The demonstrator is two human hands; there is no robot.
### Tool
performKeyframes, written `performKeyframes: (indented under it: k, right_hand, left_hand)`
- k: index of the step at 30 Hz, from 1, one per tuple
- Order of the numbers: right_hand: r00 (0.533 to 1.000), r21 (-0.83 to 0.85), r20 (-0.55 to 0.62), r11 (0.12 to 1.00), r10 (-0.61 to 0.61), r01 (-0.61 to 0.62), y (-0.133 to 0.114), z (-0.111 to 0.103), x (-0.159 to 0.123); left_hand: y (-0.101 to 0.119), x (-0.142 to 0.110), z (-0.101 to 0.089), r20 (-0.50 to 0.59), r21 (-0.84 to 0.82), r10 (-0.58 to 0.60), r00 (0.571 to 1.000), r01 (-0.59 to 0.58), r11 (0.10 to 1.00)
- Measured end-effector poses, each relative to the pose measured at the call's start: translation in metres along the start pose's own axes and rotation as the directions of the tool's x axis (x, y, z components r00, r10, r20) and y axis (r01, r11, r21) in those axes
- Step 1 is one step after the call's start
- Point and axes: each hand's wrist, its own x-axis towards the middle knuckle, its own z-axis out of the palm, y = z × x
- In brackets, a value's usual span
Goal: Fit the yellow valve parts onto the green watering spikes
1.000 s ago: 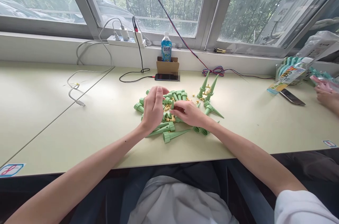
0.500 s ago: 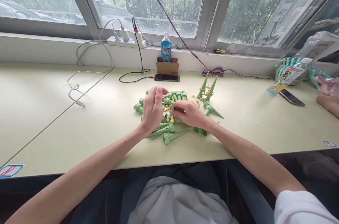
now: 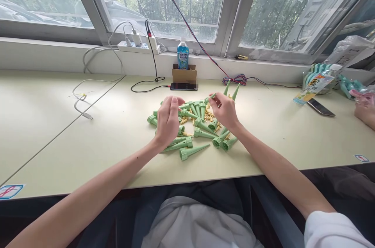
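Note:
My left hand (image 3: 169, 120) rests at the left side of a heap of green plastic plant-watering spikes (image 3: 186, 153). Its fingers curl inward; the palm side is turned away, so anything inside is hidden. Over the right rear of the heap, my right hand (image 3: 225, 110) pinches a green spike (image 3: 211, 97) between thumb and fingertips. Small yellow plastic pieces (image 3: 208, 115) lie scattered among the spikes. Just behind my right hand, two spikes (image 3: 235, 91) stand upright, partly covered by it. Several more spikes lie with their wide ribbed ends toward me.
A phone (image 3: 184, 86) with a black cable lies before a small cardboard box (image 3: 184, 75) and a blue bottle (image 3: 183, 56). A white cable (image 3: 84, 113) trails at left. On the right are a tilted bottle (image 3: 316, 84), another phone (image 3: 320, 107) and another person's hand (image 3: 365, 110).
My right hand has moved from beside my left hand to the right and away from me, carrying a green spike. More of the heap shows now. The left hand stays in place.

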Motion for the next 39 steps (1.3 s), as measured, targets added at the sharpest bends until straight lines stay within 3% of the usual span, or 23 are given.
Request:
performKeyframes:
  k: [5,10,22,39]
  right_hand:
    - [0.994,-0.171,0.079,0.982,-0.069,0.082,0.013,0.005,0.001]
    - [0.996,-0.223,0.087,0.973,-0.035,0.054,0.019,0.006,0.001]
    - [0.987,-0.219,0.158,0.976,0.023,0.012,0.026,0.011,-0.001]
    - [0.984,-0.171,0.11,0.978,0.143,-0.123,0.022,0.009,0.0]
  left_hand:
    - [0.0,0.001,0.0,0.021,0.024,-0.018,1.0,0.018,1.0]
    - [0.001,0.001,-0.001,0.03,0.056,-0.029,0.999,0.028,0.998]
    - [0.002,0.0,0.0,0.063,0.093,-0.044,0.997,0.038,0.995]
    - [0.005,0.0,0.0,0.122,0.117,-0.088,0.989,0.074,0.99]
